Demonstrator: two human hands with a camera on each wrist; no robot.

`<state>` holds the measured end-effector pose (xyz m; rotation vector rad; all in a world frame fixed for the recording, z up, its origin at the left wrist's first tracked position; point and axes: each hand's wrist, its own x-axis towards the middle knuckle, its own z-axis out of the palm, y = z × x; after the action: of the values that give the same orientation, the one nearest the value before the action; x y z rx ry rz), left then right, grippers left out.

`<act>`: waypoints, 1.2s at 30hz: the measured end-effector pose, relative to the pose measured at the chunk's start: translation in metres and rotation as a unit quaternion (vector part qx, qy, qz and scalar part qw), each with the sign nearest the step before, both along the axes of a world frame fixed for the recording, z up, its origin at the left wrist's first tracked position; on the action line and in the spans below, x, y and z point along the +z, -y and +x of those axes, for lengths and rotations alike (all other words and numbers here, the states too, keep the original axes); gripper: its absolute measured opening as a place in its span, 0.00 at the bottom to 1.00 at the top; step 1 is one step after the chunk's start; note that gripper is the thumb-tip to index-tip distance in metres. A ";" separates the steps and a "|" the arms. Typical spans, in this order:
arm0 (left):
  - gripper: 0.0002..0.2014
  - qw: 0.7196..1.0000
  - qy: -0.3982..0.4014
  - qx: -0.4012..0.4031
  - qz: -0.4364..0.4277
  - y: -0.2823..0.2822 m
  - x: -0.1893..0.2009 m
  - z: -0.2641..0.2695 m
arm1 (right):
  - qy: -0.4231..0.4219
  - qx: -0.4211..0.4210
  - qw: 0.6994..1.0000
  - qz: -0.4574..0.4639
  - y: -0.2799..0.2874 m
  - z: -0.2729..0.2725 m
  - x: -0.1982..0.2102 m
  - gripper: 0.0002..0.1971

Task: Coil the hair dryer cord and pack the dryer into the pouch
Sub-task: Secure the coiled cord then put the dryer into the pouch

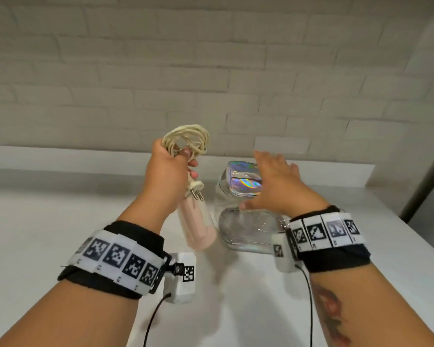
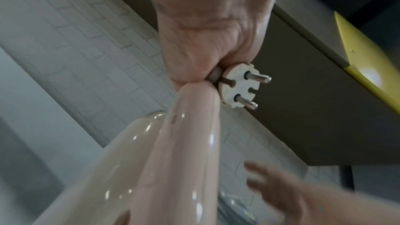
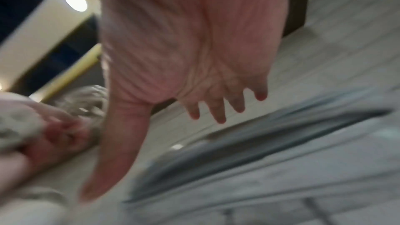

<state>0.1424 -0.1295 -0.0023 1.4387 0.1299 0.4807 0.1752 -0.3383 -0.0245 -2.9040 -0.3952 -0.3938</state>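
My left hand [image 1: 171, 169] is raised above the white counter and grips the cream coiled cord [image 1: 186, 139] together with the top of the pink hair dryer [image 1: 198, 226], which hangs down from it. The white two-pin plug [image 1: 194, 190] sticks out below the fingers, and the left wrist view shows the plug [image 2: 238, 85] against the dryer [image 2: 184, 160]. A clear pouch [image 1: 246, 229] with a holographic flap [image 1: 241, 182] lies on the counter just right of the dryer. My right hand [image 1: 276, 181] hovers over the pouch with its fingers [image 3: 216, 109] spread and straight, holding nothing.
The white counter [image 1: 60, 209] runs back to a low ledge and a pale brick wall [image 1: 211, 71]. Its right edge [image 1: 411, 236] drops off at an angle. Cables trail from both wrist cameras toward me.
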 end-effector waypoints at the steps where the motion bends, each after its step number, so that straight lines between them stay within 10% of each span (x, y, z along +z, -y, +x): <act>1: 0.06 1.000 0.000 -0.009 -0.012 -0.001 0.005 0.000 | -0.022 -0.025 0.999 -0.035 0.009 0.008 -0.005 0.62; 8: 0.05 0.988 -0.016 -0.049 -0.146 -0.009 0.039 0.002 | -0.003 -0.004 0.998 0.065 -0.003 0.014 -0.014 0.20; 15: 0.01 0.909 0.070 -0.026 -0.411 -0.006 0.059 0.025 | -0.019 -0.027 0.938 0.346 -0.010 0.009 0.027 0.24; 21: 0.11 0.900 0.070 0.002 -0.431 0.026 0.039 0.041 | -0.024 -0.059 0.897 0.438 -0.007 0.009 0.051 0.24; 29: 0.08 0.990 0.127 0.042 -0.041 0.074 -0.016 0.045 | -0.019 -0.036 0.930 0.366 -0.014 0.008 0.063 0.23; 36: 0.08 0.906 0.177 -0.020 0.384 0.059 -0.047 0.055 | 0.025 -0.049 0.928 0.368 -0.006 0.017 0.056 0.20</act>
<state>0.1977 -0.1883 -0.0492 2.0823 -0.4306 0.8047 0.1918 -0.3323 0.0316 -2.1832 -0.0714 -0.5010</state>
